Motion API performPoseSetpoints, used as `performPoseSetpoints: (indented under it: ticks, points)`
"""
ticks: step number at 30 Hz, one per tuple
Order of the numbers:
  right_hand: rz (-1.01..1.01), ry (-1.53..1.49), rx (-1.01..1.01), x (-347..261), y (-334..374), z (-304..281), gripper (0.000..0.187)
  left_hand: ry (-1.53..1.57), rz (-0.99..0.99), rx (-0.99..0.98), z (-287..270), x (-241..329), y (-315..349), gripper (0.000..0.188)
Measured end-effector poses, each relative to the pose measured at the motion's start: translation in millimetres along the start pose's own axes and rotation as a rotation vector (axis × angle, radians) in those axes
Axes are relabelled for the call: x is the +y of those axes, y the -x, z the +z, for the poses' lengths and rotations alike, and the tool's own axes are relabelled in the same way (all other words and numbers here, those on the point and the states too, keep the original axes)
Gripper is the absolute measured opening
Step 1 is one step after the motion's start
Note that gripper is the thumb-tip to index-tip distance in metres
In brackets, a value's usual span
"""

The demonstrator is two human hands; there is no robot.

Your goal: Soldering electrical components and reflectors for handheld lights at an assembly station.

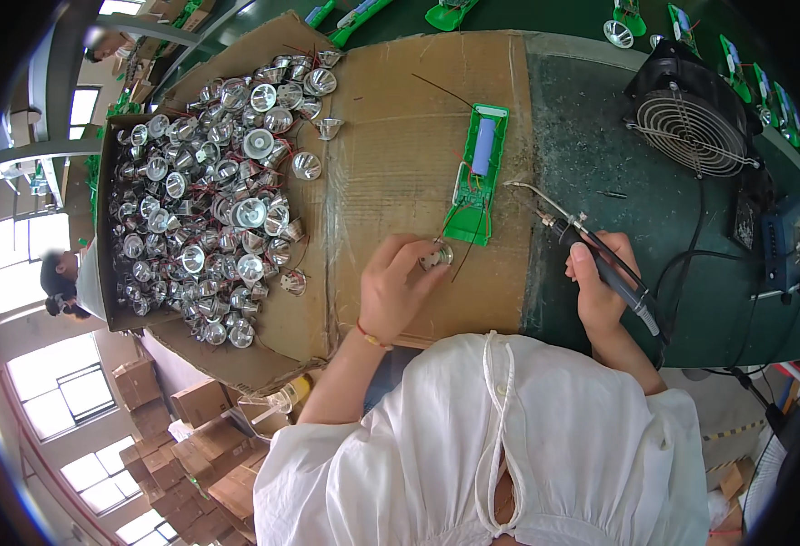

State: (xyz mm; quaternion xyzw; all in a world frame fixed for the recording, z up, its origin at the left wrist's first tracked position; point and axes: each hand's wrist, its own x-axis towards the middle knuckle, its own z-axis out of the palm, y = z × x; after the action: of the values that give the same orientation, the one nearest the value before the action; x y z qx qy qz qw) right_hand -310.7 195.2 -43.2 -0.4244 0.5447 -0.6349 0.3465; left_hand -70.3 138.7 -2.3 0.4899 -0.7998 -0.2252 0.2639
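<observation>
My left hand [394, 284] is closed on a small silver lamp reflector [434, 258], its flat back with the contacts facing up, just below a green plastic lamp housing [463, 223]. Inside the housing lie a purple cylindrical battery [483, 147], thin red wires and a small board. My right hand [603, 278] grips a soldering iron [611, 273] like a pen; a thin curved metal tube runs along it toward the tip. The iron's tip points at the housing and stays apart from it. A thin dark wire [469, 260] crosses the housing's lower end.
A cardboard box [109, 232] full of silver reflectors stands at left, some spilled beside it. Cardboard [391, 118] covers the middle of the green bench. At right are a black fan [688, 135], a blue soldering station [789, 238] and cables. More green housings [734, 68] lie along the far edge.
</observation>
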Motion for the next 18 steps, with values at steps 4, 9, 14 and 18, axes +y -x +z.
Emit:
performPoseSetpoints:
  ticks: [4,9,14,18]
  points:
    - [0.043,-0.011,0.036,0,0,1,0.012,0.787,-0.552,0.055,3,-5,1,0.017]
    - [0.034,0.002,0.052,1,0,-1,0.013,1.648,-0.816,-0.099,-8,-26,-5,0.023]
    - [0.065,0.018,0.068,-1,0,2,0.015,1.896,-0.841,-0.065,-5,-18,-9,0.023]
    - [0.084,-0.004,0.069,-1,0,2,0.015,1.762,-0.744,-0.145,-4,-20,-10,0.027]
